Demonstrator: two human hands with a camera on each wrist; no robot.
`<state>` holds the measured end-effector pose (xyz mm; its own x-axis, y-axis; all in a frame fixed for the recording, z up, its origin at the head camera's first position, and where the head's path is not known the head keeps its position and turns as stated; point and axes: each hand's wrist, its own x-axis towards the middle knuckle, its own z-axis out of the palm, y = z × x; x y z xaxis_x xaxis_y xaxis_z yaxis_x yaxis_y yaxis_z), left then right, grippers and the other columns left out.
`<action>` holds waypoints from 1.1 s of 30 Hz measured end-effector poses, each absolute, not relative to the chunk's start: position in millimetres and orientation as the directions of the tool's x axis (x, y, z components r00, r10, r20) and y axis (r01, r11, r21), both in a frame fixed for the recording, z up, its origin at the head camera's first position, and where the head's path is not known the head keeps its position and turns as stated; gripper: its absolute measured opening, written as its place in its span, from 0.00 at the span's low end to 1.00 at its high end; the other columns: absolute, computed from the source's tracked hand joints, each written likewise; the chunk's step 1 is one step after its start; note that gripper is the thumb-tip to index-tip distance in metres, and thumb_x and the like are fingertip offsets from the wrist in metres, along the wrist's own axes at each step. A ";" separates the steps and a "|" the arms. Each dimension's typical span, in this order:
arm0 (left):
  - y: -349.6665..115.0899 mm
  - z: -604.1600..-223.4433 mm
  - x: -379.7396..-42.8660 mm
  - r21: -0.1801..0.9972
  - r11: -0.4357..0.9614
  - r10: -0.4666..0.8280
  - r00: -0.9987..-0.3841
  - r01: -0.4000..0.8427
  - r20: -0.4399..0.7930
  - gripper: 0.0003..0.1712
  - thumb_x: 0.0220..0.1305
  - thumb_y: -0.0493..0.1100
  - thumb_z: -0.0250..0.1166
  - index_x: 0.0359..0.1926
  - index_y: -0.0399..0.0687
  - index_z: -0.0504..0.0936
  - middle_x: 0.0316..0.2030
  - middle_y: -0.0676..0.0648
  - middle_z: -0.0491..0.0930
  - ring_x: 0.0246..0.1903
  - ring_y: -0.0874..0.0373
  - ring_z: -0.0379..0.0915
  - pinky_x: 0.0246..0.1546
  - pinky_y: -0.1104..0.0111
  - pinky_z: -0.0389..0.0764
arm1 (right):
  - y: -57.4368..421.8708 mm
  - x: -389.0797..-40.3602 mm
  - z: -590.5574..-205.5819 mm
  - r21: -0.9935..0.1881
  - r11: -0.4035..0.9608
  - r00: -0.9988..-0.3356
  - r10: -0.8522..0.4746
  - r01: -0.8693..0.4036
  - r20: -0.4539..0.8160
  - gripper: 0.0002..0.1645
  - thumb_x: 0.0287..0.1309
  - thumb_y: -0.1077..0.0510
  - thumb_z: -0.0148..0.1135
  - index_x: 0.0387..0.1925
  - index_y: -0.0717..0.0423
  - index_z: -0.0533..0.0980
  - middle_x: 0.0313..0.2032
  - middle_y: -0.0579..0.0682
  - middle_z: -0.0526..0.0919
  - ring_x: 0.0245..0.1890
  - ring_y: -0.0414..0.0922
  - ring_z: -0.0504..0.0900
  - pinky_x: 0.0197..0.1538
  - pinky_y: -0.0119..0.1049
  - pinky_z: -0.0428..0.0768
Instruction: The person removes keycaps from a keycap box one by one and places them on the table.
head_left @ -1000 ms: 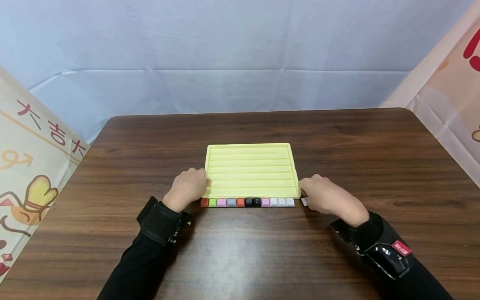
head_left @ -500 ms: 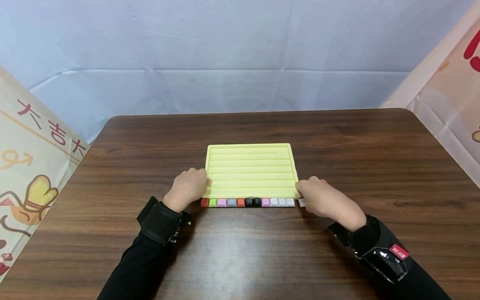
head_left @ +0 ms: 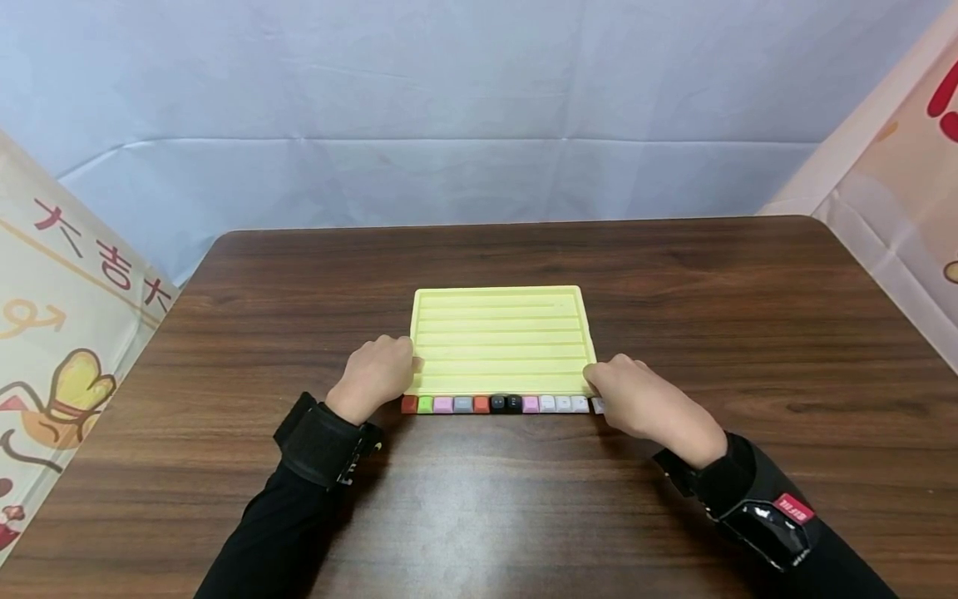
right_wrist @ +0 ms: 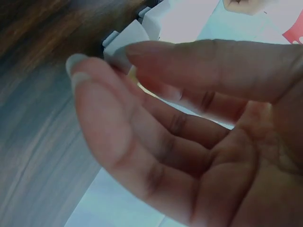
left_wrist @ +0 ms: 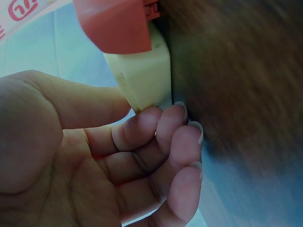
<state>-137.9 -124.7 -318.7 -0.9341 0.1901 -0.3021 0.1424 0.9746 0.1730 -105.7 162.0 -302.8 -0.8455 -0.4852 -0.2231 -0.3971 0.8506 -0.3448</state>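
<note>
In the head view a pale yellow ridged tray (head_left: 501, 341) lies on the table. Along its front edge runs a row of coloured keycaps (head_left: 462, 405): red, green, pink, grey, orange, black and white. My left hand (head_left: 374, 374) pinches the tray's left edge; the left wrist view shows thumb and fingers on the yellow tray rim (left_wrist: 142, 75), beside a red keycap (left_wrist: 116, 26). My right hand (head_left: 647, 398) is at the row's right end. Its thumb and fingertips pinch a white keycap (right_wrist: 132, 38), partly hidden by the thumb, close beside another white keycap (right_wrist: 154, 19).
The brown wooden table (head_left: 479, 516) extends around the tray on every side. A pale blue cloth (head_left: 449, 100) hangs behind its far edge. Printed cloths hang at the left (head_left: 60, 358) and right (head_left: 906, 191).
My right hand has moved left with the white keycap, narrowing the gap to the row's end. The left hand and the tray have stayed put.
</note>
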 end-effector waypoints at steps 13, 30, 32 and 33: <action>-124.8 -318.4 -138.0 0.173 0.974 0.194 -0.935 0.147 -0.297 0.14 0.67 0.44 0.54 0.27 0.40 0.73 0.15 0.50 0.57 0.14 0.57 0.56 0.18 0.68 0.60 | 157.9 -104.1 -304.1 -0.306 0.840 -0.842 -0.511 -0.447 -0.173 0.12 0.51 0.77 0.56 0.24 0.59 0.71 0.17 0.48 0.68 0.17 0.40 0.62 0.20 0.30 0.60; -125.2 -317.5 -137.2 0.172 0.973 0.198 -0.934 0.152 -0.298 0.14 0.67 0.44 0.54 0.26 0.40 0.73 0.14 0.49 0.57 0.14 0.57 0.56 0.18 0.68 0.60 | 158.1 -105.0 -303.6 -0.316 0.848 -0.847 -0.496 -0.425 -0.192 0.10 0.50 0.77 0.55 0.27 0.61 0.71 0.18 0.49 0.68 0.17 0.41 0.62 0.20 0.30 0.60; -125.2 -317.6 -137.2 0.171 0.974 0.198 -0.934 0.152 -0.298 0.14 0.67 0.44 0.54 0.26 0.40 0.73 0.15 0.49 0.57 0.14 0.57 0.57 0.18 0.68 0.60 | 158.1 -105.1 -304.0 -0.318 0.848 -0.846 -0.496 -0.423 -0.196 0.10 0.50 0.77 0.55 0.27 0.62 0.71 0.18 0.49 0.68 0.17 0.41 0.62 0.20 0.30 0.60; -125.1 -317.6 -137.1 0.170 0.974 0.198 -0.934 0.152 -0.296 0.14 0.67 0.44 0.54 0.26 0.40 0.73 0.15 0.49 0.57 0.14 0.57 0.57 0.18 0.68 0.60 | 157.9 -105.2 -304.1 -0.318 0.850 -0.846 -0.494 -0.421 -0.200 0.09 0.50 0.77 0.55 0.27 0.62 0.71 0.18 0.49 0.68 0.17 0.41 0.62 0.20 0.30 0.60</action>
<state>-137.1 -125.1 -317.6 -0.9344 0.1978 -0.2962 0.1521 0.9736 0.1704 -105.2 157.9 -304.1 -0.8461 -0.4941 -0.2000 -0.4210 0.8496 -0.3177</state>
